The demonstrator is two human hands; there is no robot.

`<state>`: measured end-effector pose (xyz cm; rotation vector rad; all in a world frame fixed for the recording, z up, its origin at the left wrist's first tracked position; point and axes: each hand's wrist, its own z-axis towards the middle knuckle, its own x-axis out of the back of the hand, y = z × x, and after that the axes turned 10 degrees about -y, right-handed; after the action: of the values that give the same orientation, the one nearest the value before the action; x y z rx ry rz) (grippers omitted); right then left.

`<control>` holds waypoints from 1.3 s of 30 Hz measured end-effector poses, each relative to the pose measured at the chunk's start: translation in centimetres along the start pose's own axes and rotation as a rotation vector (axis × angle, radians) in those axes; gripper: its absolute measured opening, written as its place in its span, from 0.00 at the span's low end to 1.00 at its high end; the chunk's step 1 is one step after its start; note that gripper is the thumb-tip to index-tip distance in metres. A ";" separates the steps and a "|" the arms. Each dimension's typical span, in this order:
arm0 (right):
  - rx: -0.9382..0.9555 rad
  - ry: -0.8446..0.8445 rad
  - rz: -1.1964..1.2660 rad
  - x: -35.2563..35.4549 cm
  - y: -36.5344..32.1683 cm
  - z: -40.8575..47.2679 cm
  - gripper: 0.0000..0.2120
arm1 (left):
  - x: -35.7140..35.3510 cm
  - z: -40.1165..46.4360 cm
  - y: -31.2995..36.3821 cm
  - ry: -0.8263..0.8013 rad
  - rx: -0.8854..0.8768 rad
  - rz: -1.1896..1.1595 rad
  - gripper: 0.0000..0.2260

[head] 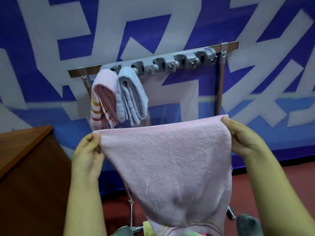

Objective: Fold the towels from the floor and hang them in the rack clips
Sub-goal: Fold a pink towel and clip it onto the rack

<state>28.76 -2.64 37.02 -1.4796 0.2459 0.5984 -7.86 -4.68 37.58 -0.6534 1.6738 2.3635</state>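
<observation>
Pink towel point(170, 167) nearest the camera, held up spread between both hands, hanging down in a tapering drape; terry pile, fuzzy, with a smooth flat hem band along the top edge and thin stripe lines near the bottom. Lower end reaches the bottom of the frame, where more cloth, greenish and pink, lies bunched on the floor, blurred.

Left hand point(88, 150): thumb and curled fingers pinch the towel's top left corner, palm facing right, forearm rising from the bottom edge. Right hand point(240, 135): thumb on top and fingers curled behind pinch the top right corner, slightly higher than the left; forearm comes in from the lower right. Top edge is pulled nearly taut, slanting up to the right.

Far behind the towel, metal rack point(219, 86): shiny horizontal bar on thin upright poles, tilted in view. Grey plastic clip strip point(170, 63) runs along the bar, with rounded blocky clips. At its left end two folded towels hang side by side, touching: pink striped towel point(102, 101) with yellow and red bands, and light blue towel point(131, 97) just right of it, both thick, looped pile. Remaining clips to the right look unoccupied, though detail is soft.

Blue and white banner point(51, 48) behind. Brown wooden furniture point(25, 159) at left. Reddish floor point(289, 176) at right.
</observation>
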 end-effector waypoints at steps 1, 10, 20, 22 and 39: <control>-0.008 0.054 0.044 0.0 0.1 0.2 0.14 | 0.0 -0.1 -0.2 0.002 0.011 0.025 0.19; -0.109 0.229 0.251 -1.4 0.8 0.0 0.13 | -1.1 -0.5 -1.3 0.066 0.253 -0.039 0.06; -0.041 0.148 -0.121 -5.7 3.4 -0.6 0.10 | -7.5 -3.9 -2.2 -0.078 0.351 -0.044 0.04; -0.025 0.117 -0.239 -7.2 3.6 -1.2 0.10 | -9.1 -4.8 -2.0 -0.161 0.344 0.038 0.04; 0.185 -0.021 -0.634 -11.7 2.9 -4.4 0.07 | -13.4 -8.2 -0.6 -0.340 0.175 0.301 0.03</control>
<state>18.42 -9.63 40.01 -1.2771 -0.1819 0.0747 6.30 -10.67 40.79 0.0357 1.8907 2.3070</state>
